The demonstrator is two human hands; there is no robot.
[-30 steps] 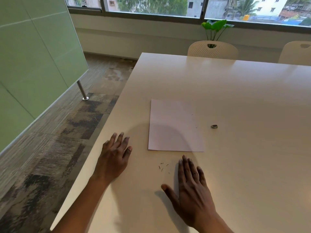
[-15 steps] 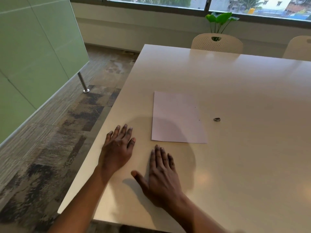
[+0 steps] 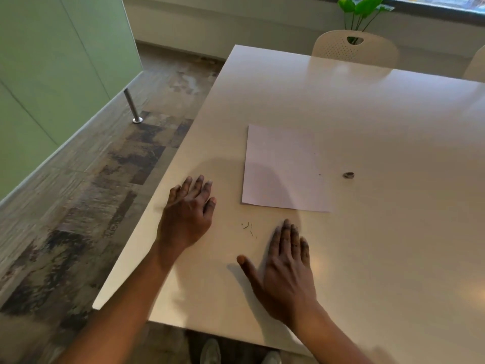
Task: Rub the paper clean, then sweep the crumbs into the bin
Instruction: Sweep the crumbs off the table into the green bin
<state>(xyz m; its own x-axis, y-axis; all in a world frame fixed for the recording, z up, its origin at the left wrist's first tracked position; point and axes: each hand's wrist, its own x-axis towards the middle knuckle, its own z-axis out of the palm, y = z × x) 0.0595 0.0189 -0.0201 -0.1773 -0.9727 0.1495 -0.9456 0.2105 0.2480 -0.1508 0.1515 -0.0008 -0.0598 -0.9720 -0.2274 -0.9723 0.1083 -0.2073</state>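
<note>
Rightward the right hand [image 3: 288, 269] draws back, flat, baring crumbs [image 3: 248, 228]; best sweep them low toward the flat left hand [image 3: 187, 214]

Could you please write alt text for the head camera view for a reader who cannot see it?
A person's left hand and right hand are spread open over a white table, a few dark crumbs between them. Beyond lies blank paper, a small grey eraser to its right.
</note>
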